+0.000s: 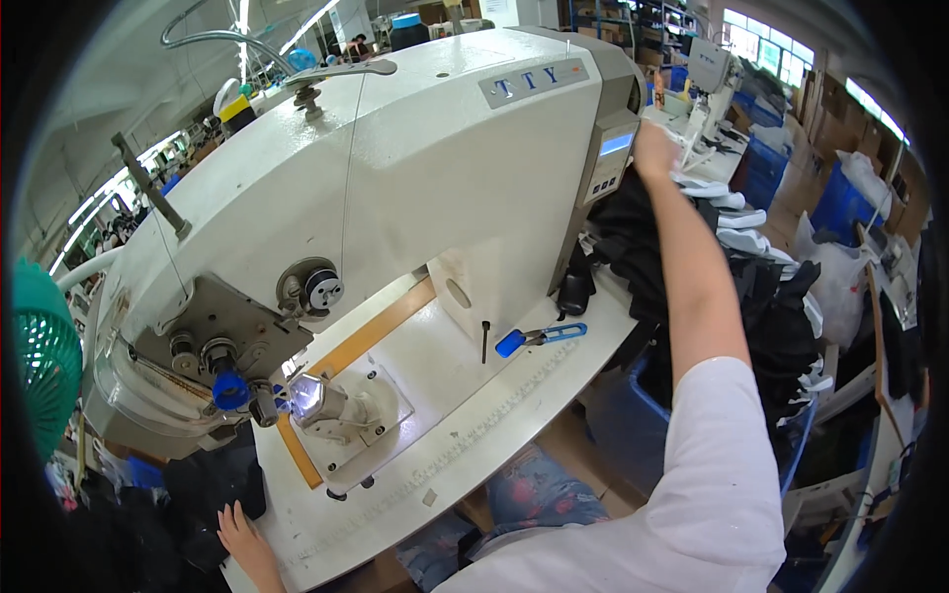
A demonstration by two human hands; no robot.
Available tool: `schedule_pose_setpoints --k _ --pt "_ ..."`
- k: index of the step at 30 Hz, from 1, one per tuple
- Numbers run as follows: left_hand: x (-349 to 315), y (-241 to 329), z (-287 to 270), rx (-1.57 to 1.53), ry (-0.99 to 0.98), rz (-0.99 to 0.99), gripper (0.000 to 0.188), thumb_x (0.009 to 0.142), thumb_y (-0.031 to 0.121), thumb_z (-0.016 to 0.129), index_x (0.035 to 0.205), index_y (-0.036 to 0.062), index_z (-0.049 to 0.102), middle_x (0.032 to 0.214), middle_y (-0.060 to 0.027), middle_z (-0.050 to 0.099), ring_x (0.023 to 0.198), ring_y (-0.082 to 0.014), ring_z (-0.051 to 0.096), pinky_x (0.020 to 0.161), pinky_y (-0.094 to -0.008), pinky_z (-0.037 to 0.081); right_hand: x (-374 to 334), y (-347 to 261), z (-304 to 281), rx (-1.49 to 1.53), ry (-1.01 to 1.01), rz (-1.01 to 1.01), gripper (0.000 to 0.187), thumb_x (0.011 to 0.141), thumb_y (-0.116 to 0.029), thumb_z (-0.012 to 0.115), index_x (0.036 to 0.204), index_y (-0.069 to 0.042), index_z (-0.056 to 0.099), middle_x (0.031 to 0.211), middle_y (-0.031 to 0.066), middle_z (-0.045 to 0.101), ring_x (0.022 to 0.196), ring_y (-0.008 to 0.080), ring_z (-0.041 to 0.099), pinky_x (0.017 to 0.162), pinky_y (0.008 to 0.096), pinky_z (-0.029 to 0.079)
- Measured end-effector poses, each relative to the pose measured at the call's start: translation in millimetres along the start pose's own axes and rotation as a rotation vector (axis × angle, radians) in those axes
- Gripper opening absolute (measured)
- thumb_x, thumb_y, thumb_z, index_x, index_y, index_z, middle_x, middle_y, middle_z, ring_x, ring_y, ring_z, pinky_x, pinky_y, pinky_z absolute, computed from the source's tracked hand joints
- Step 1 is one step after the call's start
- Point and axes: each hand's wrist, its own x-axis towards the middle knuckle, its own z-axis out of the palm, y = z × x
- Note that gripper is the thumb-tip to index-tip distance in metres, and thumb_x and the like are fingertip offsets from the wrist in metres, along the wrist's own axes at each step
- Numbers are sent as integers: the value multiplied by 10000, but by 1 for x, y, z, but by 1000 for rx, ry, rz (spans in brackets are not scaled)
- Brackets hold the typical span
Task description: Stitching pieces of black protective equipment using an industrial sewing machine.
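A large white industrial sewing machine (465,148) stands across the table in front of me. At the near left, my left hand (245,544) lies with its fingers stretched out on the table edge, touching black fabric pieces (215,479). My right arm reaches far out to the right. My right hand (653,150) is beside the machine's right end, next to the small control panel (610,158) with its lit screen. Its fingers are blurred and partly hidden, so I cannot make out a grip. The lit sewing head (306,397) is apart from both hands.
Blue-handled thread snips (542,337) and a thin black rod (485,342) lie on the white table (445,465). Black and white pieces (736,296) are heaped at the right, above a blue bin (628,420). A green fan (44,361) stands at the far left.
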Motion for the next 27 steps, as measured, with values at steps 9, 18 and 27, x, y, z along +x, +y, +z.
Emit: schedule_pose_setpoints --k 9,18,27 --pt "-36 171 -15 -879 351 339 256 784 -92 508 989 0 631 996 -157 637 980 -343 584 902 -440 436 81 173 -189 1107 918 -55 284 873 -217 658 985 45 661 931 51 698 857 198 647 789 359 488" --pt "-96 383 -121 -1425 -142 1430 395 795 9 604 1185 64 586 1230 -151 550 1148 -320 536 973 -414 438 -9 205 -267 1106 409 -320 473 861 -246 623 1246 0 500 1255 117 535 1182 274 500 960 398 445" --pt "-55 592 -213 -1262 350 1509 650 771 270 716 1332 84 448 1443 -157 345 1325 -358 338 1086 -464 304 -132 188 -271 -629 463 -612 489 796 -240 621 1208 -2 510 1202 174 515 1087 372 506 929 425 423"
